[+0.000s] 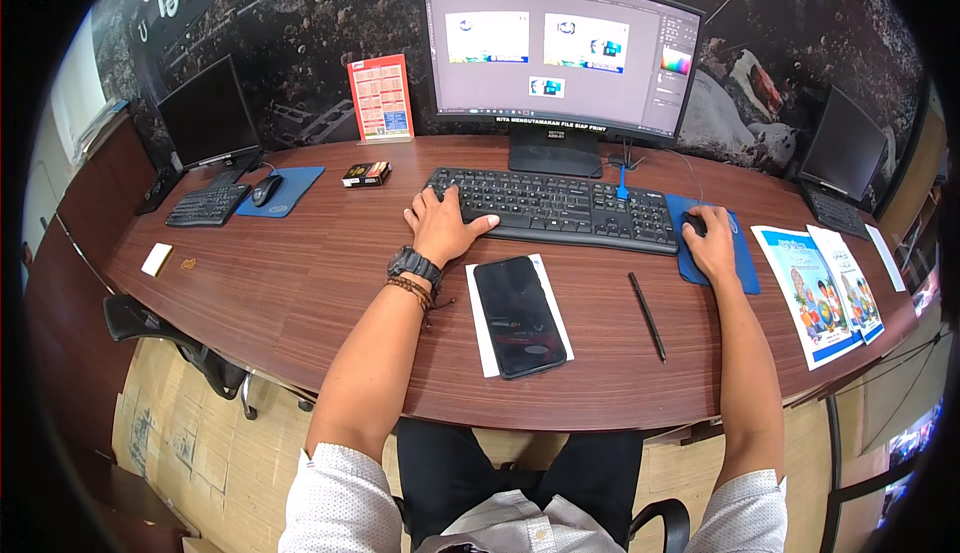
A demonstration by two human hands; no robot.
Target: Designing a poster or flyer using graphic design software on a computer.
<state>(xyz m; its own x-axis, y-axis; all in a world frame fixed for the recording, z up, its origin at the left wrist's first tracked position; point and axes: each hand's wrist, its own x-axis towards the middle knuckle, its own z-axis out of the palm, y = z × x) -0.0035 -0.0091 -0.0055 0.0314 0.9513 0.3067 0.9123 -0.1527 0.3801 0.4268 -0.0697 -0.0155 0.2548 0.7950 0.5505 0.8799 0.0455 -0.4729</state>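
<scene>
My left hand [444, 227] rests at the left end of a black keyboard [545, 205], fingers spread over its keys and thumb stretched to the right. A black watch and beaded bracelets circle that wrist. My right hand [711, 240] lies over a dark computer mouse [694, 223], its fingers curved round it, on a blue mouse pad [742, 261]. Behind the keyboard stands a curved monitor [560, 61] with design software and several page layouts on screen. Between my forearms a black smartphone [518, 317] lies on white paper [483, 338], with a black pencil [647, 317] to its right.
On the left are a second monitor [208, 113], keyboard [207, 205] and mouse [266, 190]. A small box [366, 175] and a red-framed calendar [381, 100] stand behind my left hand. Printed booklets [812, 298] lie at the right, before another dark screen [845, 143].
</scene>
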